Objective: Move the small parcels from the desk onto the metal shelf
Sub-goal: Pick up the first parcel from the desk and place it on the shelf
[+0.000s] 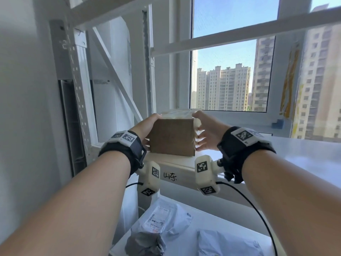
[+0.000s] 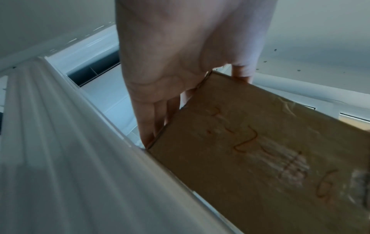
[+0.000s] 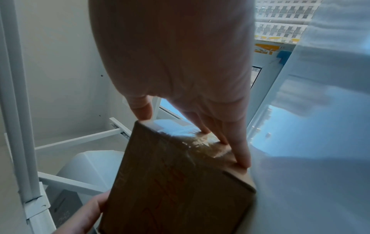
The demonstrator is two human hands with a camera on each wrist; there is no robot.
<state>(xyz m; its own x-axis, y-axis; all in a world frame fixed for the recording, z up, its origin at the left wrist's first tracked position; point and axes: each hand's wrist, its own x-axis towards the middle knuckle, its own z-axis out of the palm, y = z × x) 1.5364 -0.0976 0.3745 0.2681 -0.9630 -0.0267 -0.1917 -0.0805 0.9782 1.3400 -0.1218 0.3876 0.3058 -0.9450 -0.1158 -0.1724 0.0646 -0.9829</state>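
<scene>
A brown cardboard parcel (image 1: 171, 139) stands on the white metal shelf (image 1: 304, 154), near its front left corner. My left hand (image 1: 153, 119) lies against the parcel's left side, fingers straight down along it and thumb at the top edge. My right hand (image 1: 199, 130) touches the right side with spread, straight fingers and its thumb tip on the top corner. In the left wrist view, red handwriting shows on the parcel (image 2: 260, 158) beside my left hand (image 2: 176, 95). The right wrist view shows my right hand (image 3: 196, 126) on the taped parcel (image 3: 170, 182).
The shelf's perforated upright (image 1: 77, 100) and a diagonal brace (image 1: 114, 71) rise at the left. A window (image 1: 230, 71) is behind. Below lie a white labelled mailer (image 1: 162, 218), a crumpled grey parcel (image 1: 145, 242) and a pale blue mailer (image 1: 227, 242).
</scene>
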